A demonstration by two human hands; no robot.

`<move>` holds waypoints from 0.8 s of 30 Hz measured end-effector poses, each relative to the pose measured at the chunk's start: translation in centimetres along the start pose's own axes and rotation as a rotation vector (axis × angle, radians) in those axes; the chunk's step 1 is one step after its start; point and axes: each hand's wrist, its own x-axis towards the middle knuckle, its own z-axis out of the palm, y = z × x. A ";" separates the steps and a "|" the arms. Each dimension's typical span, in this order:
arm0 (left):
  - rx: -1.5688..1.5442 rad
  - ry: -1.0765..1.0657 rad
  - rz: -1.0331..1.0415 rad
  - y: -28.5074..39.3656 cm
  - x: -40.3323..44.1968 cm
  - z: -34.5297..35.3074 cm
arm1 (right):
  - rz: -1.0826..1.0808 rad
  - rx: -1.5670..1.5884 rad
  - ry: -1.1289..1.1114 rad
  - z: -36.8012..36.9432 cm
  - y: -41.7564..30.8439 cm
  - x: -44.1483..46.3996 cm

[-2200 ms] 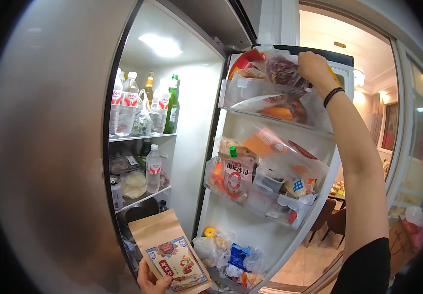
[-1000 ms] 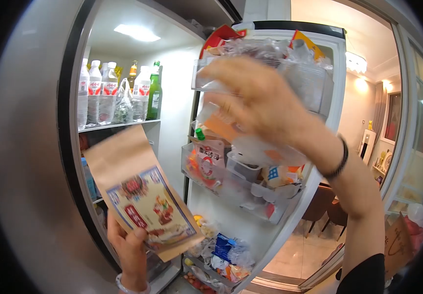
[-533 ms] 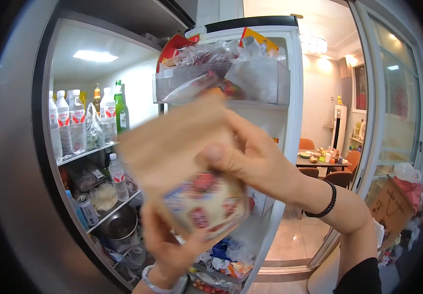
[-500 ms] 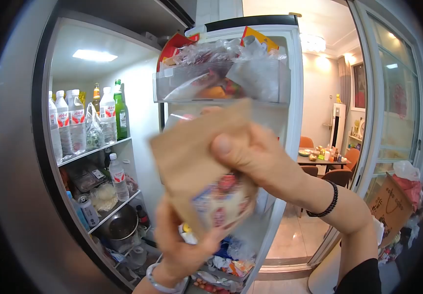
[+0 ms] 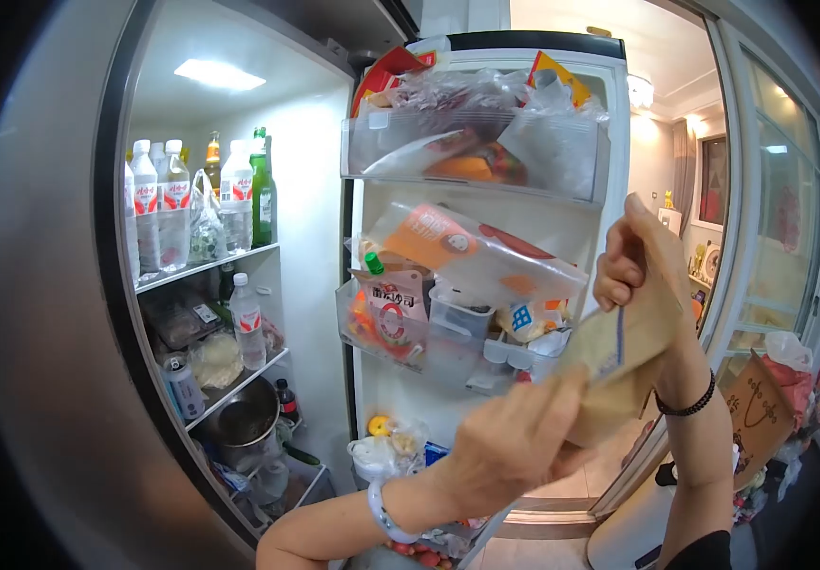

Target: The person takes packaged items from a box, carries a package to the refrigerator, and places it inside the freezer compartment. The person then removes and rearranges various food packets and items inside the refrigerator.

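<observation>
A brown paper bag [image 5: 640, 353] is held up at the right, in front of the open fridge door's edge. My right hand [image 5: 646, 249] grips its upper end with curled fingers. My left hand [image 5: 522, 426] is closed on its lower left side, somewhat blurred by motion. The bag is tilted, and its printed front is turned mostly out of sight. Behind my hands, the fridge door's middle shelf holds a pouch with a green cap [image 5: 396, 302] and an orange-printed plastic package [image 5: 467, 245].
At the left, fridge shelves carry several water bottles [image 5: 174, 204], a green bottle [image 5: 262, 190] and a metal pot [image 5: 242, 415]. The door's top bin [image 5: 372, 152] is stuffed with plastic packages. A cardboard box [image 5: 757, 418] and bags stand at the far right.
Both hands have moved to the right with the paper bag, out from in front of the door shelves. The bag has turned, so its printed picture no longer faces me.
</observation>
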 end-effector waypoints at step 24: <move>0.303 0.265 -0.024 -11.2 15.5 -7.1 | -0.290 -1.309 -0.027 -2.8 -7.8 17.0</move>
